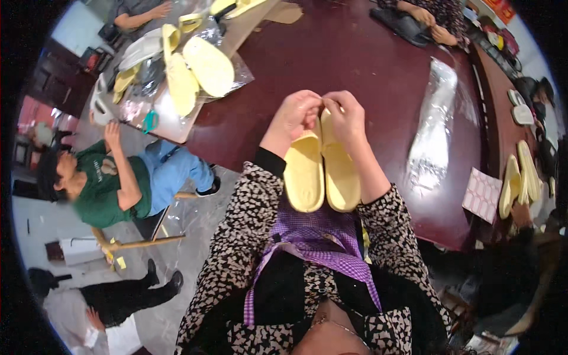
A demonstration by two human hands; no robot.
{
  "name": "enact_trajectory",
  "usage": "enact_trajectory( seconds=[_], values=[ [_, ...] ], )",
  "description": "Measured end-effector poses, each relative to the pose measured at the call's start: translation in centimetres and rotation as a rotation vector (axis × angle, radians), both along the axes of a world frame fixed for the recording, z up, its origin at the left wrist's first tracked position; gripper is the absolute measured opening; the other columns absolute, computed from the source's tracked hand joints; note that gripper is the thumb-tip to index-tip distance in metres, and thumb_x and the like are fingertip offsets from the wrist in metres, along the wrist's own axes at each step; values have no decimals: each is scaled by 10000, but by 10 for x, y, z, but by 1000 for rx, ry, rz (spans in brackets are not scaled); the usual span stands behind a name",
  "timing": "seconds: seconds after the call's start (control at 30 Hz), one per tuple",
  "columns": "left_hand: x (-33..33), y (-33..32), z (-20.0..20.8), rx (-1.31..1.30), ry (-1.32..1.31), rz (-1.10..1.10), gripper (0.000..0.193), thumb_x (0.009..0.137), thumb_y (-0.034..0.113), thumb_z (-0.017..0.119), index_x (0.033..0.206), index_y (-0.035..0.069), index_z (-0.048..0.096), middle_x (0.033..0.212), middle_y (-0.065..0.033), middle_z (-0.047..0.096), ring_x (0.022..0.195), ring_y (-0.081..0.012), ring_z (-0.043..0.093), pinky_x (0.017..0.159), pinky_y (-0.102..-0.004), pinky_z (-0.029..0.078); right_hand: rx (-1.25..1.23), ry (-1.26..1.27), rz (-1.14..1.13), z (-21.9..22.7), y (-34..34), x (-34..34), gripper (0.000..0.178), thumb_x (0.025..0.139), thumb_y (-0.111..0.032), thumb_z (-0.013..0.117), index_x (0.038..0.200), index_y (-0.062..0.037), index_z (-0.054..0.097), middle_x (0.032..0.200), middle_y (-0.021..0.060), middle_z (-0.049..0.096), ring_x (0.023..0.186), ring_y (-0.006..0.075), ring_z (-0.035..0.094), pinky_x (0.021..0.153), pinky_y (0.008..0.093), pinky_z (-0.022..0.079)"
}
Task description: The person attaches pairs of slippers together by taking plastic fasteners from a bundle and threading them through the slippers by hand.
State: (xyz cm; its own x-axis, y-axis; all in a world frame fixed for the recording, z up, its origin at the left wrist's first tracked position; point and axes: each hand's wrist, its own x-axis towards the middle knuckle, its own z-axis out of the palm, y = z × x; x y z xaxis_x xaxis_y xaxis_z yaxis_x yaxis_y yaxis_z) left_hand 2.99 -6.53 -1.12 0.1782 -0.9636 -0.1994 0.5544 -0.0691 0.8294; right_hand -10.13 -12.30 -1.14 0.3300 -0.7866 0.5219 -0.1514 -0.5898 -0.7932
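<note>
The dark red table (355,53) has 2 yellow slippers (304,177) at its 6 o'clock edge. At their 12 o'clock ends, the left hand (299,115) and right hand (348,118) pinch, on what I cannot tell; a hard tug could drop the pair.

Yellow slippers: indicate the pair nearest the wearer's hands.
The centre pair, by the wearer's left hand and right hand; other yellow slippers are farther off at both sides.
</note>
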Motion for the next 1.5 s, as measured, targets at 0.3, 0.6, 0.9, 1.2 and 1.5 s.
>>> enact_trajectory(
  seconds=[0.3, 0.6, 0.9, 1.2, 1.5],
  values=[
    [34, 2, -9, -99, -157, 150, 105, 866, 72, 538, 938, -2, 558, 764, -63, 566, 585, -115, 539, 522, -212, 448, -42, 169, 68, 24, 40, -74, 111, 817, -46, 610, 900, 25, 625, 849, 134, 637, 754, 195, 619, 657, 291, 489],
    [43, 59, -25, -105, -672, 451, 372, 838, 120, 543, 1171, -41, 507, 1099, -119, 575, 909, -174, 581, 800, -285, 476, 197, 637, 132, 8, 72, -79, 379, 788, -335, 649, 1047, -61, 604, 803, 181, 637, 731, 333, 634, 663, 408, 509],
    [47, 104, -74, -58, -841, 487, 214, 879, 54, 488, 1071, -26, 540, 975, -86, 589, 808, -145, 565, 736, -254, 463, 206, 643, -46, -4, 70, -48, 281, 805, -263, 554, 769, 2, 639, 662, 168, 614, 621, 321, 610, 614, 414, 482],
    [53, 108, -66, -12, -842, 497, 198, 886, 54, 479, 1052, -24, 554, 959, -73, 602, 792, -126, 563, 714, -243, 460, -4, 137, 4, 139, -60, -241, 224, 842, -106, 535, 1060, -61, 561, 930, 56, 614, 813, 168, 602, 765, 301, 485],
    [43, 102, -66, -36, -822, 506, 197, 899, 64, 478, 1064, -19, 547, 963, -77, 602, 802, -122, 559, 729, -242, 450, 169, -290, 0, 206, -112, -391, 300, 850, -279, 586, 944, 3, 629, 810, 139, 631, 755, 237, 615, 676, 325, 498]
  ],
)
